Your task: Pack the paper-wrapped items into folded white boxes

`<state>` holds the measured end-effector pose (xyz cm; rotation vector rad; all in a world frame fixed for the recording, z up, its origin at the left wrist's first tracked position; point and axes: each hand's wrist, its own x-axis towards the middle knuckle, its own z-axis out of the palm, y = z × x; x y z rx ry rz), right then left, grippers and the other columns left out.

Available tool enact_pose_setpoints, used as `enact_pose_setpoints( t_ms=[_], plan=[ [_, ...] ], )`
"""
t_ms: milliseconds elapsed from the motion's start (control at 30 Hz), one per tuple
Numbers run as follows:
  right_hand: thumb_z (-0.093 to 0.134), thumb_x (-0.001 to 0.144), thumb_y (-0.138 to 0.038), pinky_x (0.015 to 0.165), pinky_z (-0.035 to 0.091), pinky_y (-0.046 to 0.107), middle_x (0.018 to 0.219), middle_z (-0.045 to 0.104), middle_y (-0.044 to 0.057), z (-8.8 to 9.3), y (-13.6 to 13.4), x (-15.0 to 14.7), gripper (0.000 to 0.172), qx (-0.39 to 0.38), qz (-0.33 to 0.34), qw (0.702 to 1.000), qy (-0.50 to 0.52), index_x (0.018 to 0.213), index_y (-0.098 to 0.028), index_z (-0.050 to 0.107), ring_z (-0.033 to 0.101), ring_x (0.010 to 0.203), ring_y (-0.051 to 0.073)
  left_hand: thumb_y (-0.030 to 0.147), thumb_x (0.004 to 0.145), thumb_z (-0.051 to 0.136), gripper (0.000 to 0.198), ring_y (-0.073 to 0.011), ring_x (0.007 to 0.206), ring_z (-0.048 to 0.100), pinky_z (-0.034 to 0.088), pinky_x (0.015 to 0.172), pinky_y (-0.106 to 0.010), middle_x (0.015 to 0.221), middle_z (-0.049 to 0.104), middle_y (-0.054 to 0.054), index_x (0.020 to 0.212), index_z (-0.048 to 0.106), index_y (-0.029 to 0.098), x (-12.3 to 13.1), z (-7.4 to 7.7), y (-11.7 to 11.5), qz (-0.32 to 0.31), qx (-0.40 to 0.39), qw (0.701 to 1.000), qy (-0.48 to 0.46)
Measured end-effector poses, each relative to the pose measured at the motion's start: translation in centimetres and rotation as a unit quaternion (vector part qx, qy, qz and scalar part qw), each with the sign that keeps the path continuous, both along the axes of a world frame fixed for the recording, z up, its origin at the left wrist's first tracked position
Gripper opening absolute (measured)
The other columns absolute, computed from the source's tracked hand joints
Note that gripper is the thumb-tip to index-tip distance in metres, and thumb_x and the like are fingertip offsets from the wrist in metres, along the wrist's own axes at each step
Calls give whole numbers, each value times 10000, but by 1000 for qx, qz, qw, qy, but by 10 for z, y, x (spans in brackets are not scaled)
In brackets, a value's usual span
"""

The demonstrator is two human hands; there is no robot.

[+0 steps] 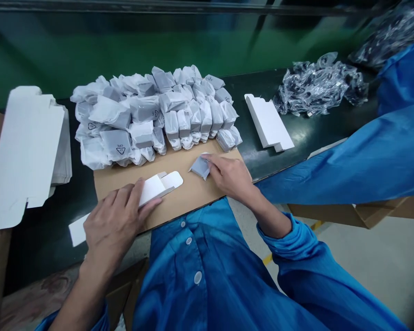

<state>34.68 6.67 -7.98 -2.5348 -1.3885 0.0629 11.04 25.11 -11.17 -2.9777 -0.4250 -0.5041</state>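
My left hand is wrapped round a narrow white carton, whose end flap points right over a brown cardboard sheet. In my right hand a small grey item in a translucent plastic bag is pinched between thumb and fingers. It is just right of the carton's flap, apart from it. Behind both hands, rows of similar bagged items are stacked on the far part of the sheet; some bags show a printed recycling mark.
Flat white cartons are stacked at the left. A folded-up white carton lies on the dark bench to the right, near a heap of clear-bagged dark items. At the right edge is another person's blue sleeve. Brown boxes stand below.
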Motion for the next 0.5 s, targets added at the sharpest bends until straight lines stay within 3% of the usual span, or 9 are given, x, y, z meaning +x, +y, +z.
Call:
enact_pose_setpoints(
  t_ms=[133, 233, 300, 367, 500],
  plan=[
    [356, 992, -99, 746, 460, 337, 1371, 593, 120, 10, -2, 15, 461, -34, 147, 983, -100, 1386, -219, 563, 582, 1097, 271, 566, 906, 575, 802, -408, 1245, 577, 459, 1004, -511, 1405, 569, -241, 1531, 338, 125, 9, 7, -10, -33, -57, 998, -5],
    [436, 990, -141, 840, 470, 377, 1343, 598, 140, 14, 5, 23, 353, -79, 238, 964, -91, 1306, -144, 594, 556, 1107, 286, 420, 957, 532, 574, -390, 1309, 526, 442, 1028, -535, 1486, 504, -195, 1485, 439, 215, 20, 12, -17, -72, -97, 992, 41],
    [540, 969, -217, 851, 477, 388, 1194, 646, 151, 14, 7, 23, 295, -97, 223, 968, -59, 1234, -108, 613, 572, 1057, 288, 283, 957, 508, 438, -369, 1263, 551, 473, 956, -521, 1478, 514, -146, 1392, 553, 315, 24, 12, -19, -82, -105, 989, 68],
    [609, 937, -248, 858, 484, 398, 1143, 645, 155, 13, 4, 18, 306, -94, 195, 976, -22, 1207, -105, 614, 580, 1059, 296, 183, 920, 507, 432, -363, 1191, 576, 483, 875, -511, 1446, 534, -129, 1291, 633, 366, 24, 11, -19, -83, -103, 988, 74],
    [669, 915, -273, 869, 508, 363, 1143, 658, 138, 12, -6, 2, 381, 14, 176, 977, 118, 1251, -112, 591, 625, 1040, 257, 61, 858, 483, 429, -333, 1165, 573, 453, 853, -490, 1418, 549, -102, 1082, 720, 339, 20, 12, -20, -103, -111, 988, 44]
  ],
)
